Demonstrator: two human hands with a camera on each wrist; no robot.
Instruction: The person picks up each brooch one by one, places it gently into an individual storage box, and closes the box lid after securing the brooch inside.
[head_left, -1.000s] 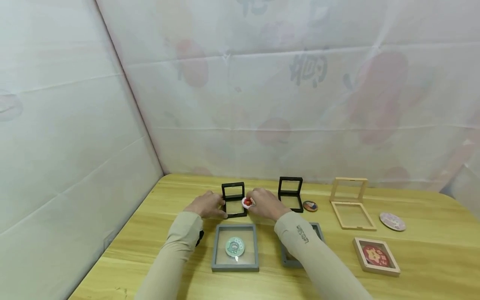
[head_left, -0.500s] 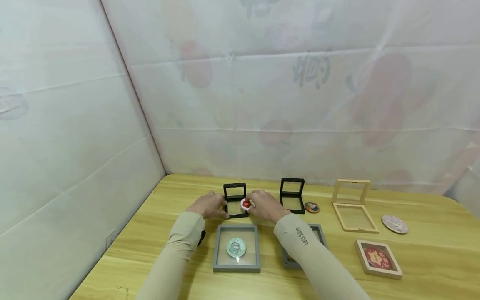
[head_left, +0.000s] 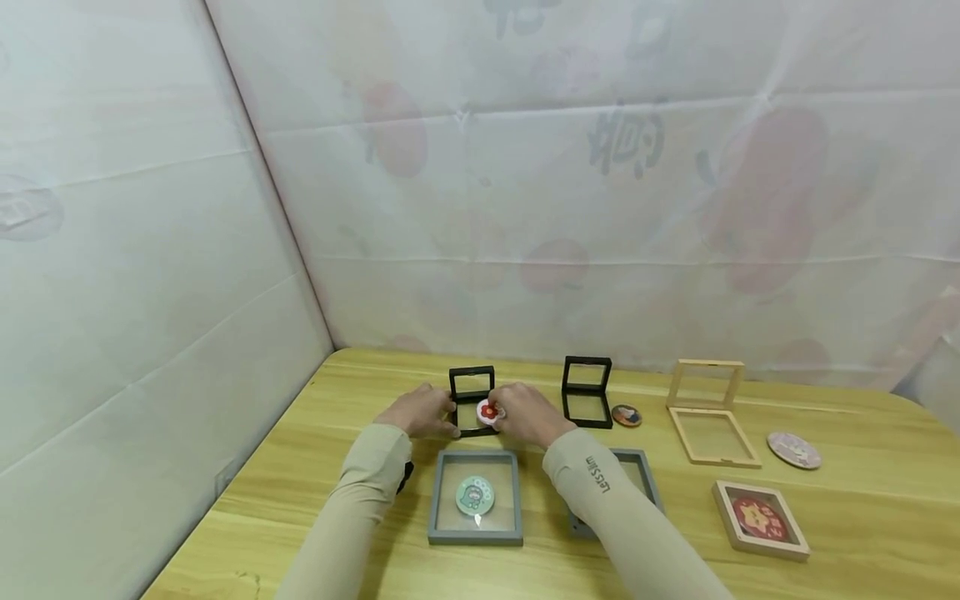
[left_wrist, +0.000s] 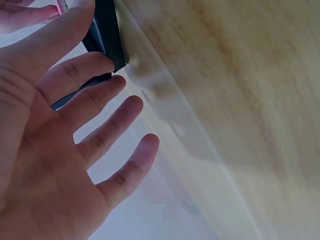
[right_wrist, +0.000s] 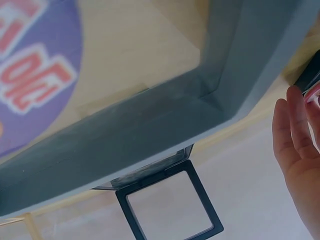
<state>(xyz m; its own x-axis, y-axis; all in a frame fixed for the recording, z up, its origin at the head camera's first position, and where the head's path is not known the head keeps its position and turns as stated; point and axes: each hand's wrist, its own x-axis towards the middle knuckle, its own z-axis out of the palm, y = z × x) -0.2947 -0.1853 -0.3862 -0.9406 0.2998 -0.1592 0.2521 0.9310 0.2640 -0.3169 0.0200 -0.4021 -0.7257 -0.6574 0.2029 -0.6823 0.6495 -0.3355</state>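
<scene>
In the head view my right hand (head_left: pixel 528 412) pinches a small round button badge (head_left: pixel 487 412), white-rimmed with a red flower. The badge is tilted over the right side of a small black display frame (head_left: pixel 472 369), which stands unfolded with its lid upright. My left hand (head_left: pixel 422 411) is at the frame's left side, thumb near the front corner and fingertips by the hinge. The left wrist view shows thumb and index finger touching the black frame (left_wrist: pixel 107 35), with the other fingers spread. The badge's pink edge (right_wrist: pixel 312 94) shows at my right fingers in the right wrist view.
Nearer me are a grey frame (head_left: pixel 476 539) holding a green badge and another grey frame (head_left: pixel 630 454) under my right forearm. Rightward stand an unfolded black frame (head_left: pixel 587 361), a round badge (head_left: pixel 626 415), an unfolded wooden frame (head_left: pixel 705 362), a pinkish badge (head_left: pixel 793 450) and a closed wooden frame (head_left: pixel 765 550).
My right hand has moved the flower badge a little to the left, from beside the black frame's right edge to over its base. The left hand stays at the frame's left side.
</scene>
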